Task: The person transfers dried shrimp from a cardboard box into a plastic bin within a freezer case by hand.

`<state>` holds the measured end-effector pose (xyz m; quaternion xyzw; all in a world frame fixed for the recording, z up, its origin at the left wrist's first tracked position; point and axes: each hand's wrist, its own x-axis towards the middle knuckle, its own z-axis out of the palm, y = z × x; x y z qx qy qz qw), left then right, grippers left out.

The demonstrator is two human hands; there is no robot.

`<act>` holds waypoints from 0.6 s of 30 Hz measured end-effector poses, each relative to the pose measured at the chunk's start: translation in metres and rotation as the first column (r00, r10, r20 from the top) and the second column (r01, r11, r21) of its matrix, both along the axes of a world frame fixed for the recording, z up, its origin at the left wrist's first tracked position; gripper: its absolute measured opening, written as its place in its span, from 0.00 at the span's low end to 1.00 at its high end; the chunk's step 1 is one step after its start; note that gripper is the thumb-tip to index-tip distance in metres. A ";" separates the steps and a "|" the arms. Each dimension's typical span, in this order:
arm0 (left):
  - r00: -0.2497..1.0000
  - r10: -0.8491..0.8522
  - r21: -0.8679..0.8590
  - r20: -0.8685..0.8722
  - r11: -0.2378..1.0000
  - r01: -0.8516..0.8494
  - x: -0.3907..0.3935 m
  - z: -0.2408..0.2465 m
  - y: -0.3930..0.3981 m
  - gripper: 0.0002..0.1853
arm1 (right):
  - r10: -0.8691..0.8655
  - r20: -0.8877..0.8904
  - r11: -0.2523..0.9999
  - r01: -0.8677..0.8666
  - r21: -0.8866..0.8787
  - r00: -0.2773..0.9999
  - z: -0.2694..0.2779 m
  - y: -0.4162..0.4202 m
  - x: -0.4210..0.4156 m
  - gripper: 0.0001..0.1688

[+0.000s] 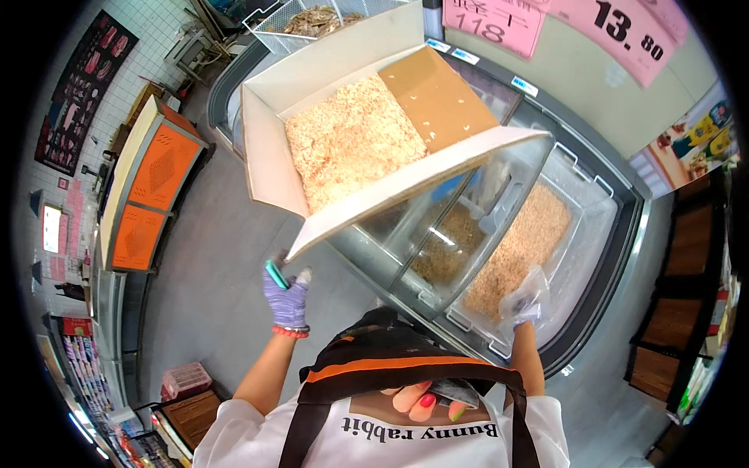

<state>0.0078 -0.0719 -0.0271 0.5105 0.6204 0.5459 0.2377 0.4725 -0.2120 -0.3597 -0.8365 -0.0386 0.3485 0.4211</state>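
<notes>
A large open cardboard box [260, 146], partly filled with small pale dried shrimp-like flakes [357, 140], rests over the chest freezer [638, 234]. My left hand [287, 298], in a purple knit glove, holds a small teal object [277, 274] close to the box's lower left corner; its fingertips are partly hidden. Inside the freezer, at right, my right hand [525, 310] is in or behind a clear plastic bag [538, 286] and seems to grip it. The bag is over a wire-mesh basket [576, 219] lined with plastic that holds similar flakes [526, 240].
A wire basket [292, 44] of dried goods stands behind the box. Beside the mesh basket, a divided compartment holds darker dried goods [447, 245]. Pink price signs [497, 26] hang at the back. An orange-panelled counter [158, 169] is at left, wooden shelving [673, 322] at right.
</notes>
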 end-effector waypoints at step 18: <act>0.329 -0.605 -0.114 -0.725 0.577 0.809 -0.014 0.058 0.069 0.25 | 0.220 0.889 0.720 -0.549 -0.425 -0.401 0.550 0.224 -0.110 0.21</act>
